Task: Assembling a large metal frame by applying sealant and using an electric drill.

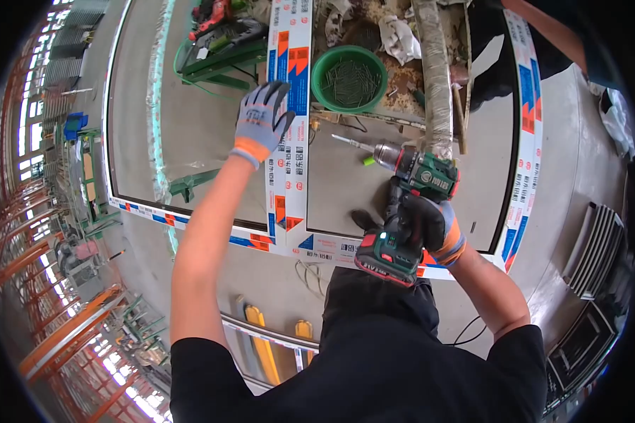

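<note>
Head view, from the left: orange-red steel racks [70,331] bend along the curved edge of the hall. Next comes a long strip wrapped in crinkled, pale green translucent film [156,106], crossing the left opening of a large rectangular frame [324,244]. The frame has straight, flat-faced bars sheathed in smooth white protective film, printed in red, blue and orange blocks; it spans the space before the person, with a grey floor showing through. The left hand [259,121], in a grey knit glove with dark-coated fingertips and an orange cuff, lies over the frame's upright middle bar [289,162], fingers extended rather than curled round anything; how hard it presses, I cannot tell. Right of that bar, a round green plastic bowl [319,79] holds a tangle of thin, dark metal fasteners [351,82] on a worn, brown-stained bench [402,77]. Below it is the cordless drill [430,176], over the right opening: glossy dark green and black housing, red trim, ribbed metallic chuck [386,154], and a long slender bit [349,142] pointing up-left toward the middle bar, its tip apart from it. The right hand [425,224], gloved alike, is clamped around the drill's handle, above the blocky battery [388,258].
</note>
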Action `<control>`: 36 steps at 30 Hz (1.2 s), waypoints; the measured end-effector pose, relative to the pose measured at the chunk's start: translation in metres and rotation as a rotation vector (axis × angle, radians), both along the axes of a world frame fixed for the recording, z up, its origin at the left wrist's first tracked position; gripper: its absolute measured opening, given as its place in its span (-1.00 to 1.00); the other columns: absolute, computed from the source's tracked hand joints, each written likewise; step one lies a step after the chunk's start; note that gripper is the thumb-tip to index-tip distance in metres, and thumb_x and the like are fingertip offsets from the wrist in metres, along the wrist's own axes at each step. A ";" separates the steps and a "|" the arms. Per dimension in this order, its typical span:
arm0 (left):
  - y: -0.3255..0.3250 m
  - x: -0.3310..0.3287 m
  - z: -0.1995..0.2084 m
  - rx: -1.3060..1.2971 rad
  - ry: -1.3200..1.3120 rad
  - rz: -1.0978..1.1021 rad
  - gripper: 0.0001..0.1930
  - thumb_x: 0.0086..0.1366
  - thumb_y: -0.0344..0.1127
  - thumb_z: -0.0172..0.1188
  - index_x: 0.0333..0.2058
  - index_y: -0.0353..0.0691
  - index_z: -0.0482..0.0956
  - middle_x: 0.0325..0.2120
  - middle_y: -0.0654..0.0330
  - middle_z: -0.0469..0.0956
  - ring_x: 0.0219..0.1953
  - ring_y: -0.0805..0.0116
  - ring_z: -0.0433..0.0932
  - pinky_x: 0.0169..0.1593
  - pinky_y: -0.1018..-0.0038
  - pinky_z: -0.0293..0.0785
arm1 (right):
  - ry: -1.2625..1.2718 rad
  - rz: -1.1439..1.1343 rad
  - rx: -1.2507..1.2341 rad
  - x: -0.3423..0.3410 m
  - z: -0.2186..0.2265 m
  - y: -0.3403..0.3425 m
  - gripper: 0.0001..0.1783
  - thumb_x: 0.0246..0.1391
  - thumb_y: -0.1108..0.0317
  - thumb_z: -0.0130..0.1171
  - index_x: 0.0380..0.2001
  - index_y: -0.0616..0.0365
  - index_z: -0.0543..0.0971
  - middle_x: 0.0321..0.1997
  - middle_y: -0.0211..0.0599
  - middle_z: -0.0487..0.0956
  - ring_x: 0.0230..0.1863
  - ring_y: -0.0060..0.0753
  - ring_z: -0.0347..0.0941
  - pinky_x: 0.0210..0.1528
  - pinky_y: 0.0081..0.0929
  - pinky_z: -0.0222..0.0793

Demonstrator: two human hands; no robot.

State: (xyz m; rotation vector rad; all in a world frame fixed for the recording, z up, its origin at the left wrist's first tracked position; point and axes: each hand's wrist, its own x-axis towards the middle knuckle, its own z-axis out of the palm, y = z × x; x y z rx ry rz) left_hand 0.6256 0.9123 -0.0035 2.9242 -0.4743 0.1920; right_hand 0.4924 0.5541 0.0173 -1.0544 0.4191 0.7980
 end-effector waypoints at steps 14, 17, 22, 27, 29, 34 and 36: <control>0.000 0.026 -0.050 -0.070 -0.018 -0.081 -0.48 0.12 -0.34 0.14 0.13 -0.13 0.43 0.11 0.03 0.37 0.14 -0.05 0.27 0.22 0.13 0.15 | -0.205 0.038 0.117 0.030 -0.110 0.030 -0.70 0.02 0.47 0.19 -0.12 0.15 0.49 -0.39 -0.45 0.53 -0.46 -0.61 0.47 -0.47 -0.64 0.37; -0.003 0.028 -0.046 -0.079 -0.015 -0.132 -0.49 0.12 -0.32 0.11 0.12 -0.16 0.44 0.12 0.00 0.36 0.15 -0.06 0.28 0.22 0.10 0.15 | -0.069 0.163 0.169 0.035 -0.124 0.024 -0.54 -0.02 0.43 0.32 0.00 0.20 0.48 -0.14 -0.36 0.56 -0.21 -0.55 0.49 -0.15 -0.52 0.45; 0.000 0.038 -0.047 -0.060 0.023 -0.348 -0.52 0.02 -0.26 0.08 -0.01 -0.04 0.58 0.15 0.03 0.35 0.17 -0.04 0.28 0.25 0.06 0.11 | -0.570 0.202 -0.006 0.033 -0.140 0.032 -0.57 -0.04 0.42 0.36 -0.05 0.19 0.53 -0.08 -0.30 0.56 -0.11 -0.45 0.49 -0.04 -0.43 0.43; 0.002 0.044 -0.048 -0.034 0.053 -0.479 -0.57 0.01 -0.24 0.07 -0.09 -0.03 0.64 0.16 -0.02 0.33 0.19 -0.11 0.27 0.25 0.02 0.11 | -0.951 0.247 -0.160 0.041 -0.148 0.040 -0.58 -0.10 0.34 0.40 -0.10 0.11 0.59 0.04 -0.24 0.53 0.05 -0.14 0.42 0.13 -0.26 0.31; 0.004 0.044 -0.050 -0.065 0.063 -0.465 -0.55 -0.06 -0.28 0.16 -0.09 0.04 0.65 0.14 0.01 0.34 0.18 -0.09 0.27 0.27 0.00 0.09 | -1.100 0.280 -0.278 0.043 -0.148 0.040 -0.59 -0.13 0.32 0.41 -0.14 0.11 0.60 0.06 -0.21 0.52 0.10 -0.05 0.39 0.18 -0.19 0.27; -0.001 0.038 -0.045 0.008 0.068 -0.478 -0.52 0.02 -0.28 0.13 -0.01 -0.11 0.59 0.16 -0.06 0.32 0.19 -0.16 0.25 0.23 0.05 0.14 | -1.215 0.335 -0.309 0.045 -0.146 0.038 -0.57 -0.16 0.30 0.40 -0.14 0.13 0.59 0.06 -0.18 0.52 0.13 0.00 0.38 0.20 -0.15 0.25; -0.001 0.030 -0.053 -0.205 -0.048 -0.171 -0.21 -0.10 -0.11 0.36 0.18 -0.12 0.38 0.18 -0.09 0.26 0.20 -0.11 0.23 0.28 -0.03 0.01 | -1.197 0.373 -0.248 0.038 -0.152 0.036 -0.58 -0.14 0.31 0.38 -0.14 0.15 0.58 0.07 -0.17 0.52 0.16 0.02 0.35 0.23 -0.13 0.21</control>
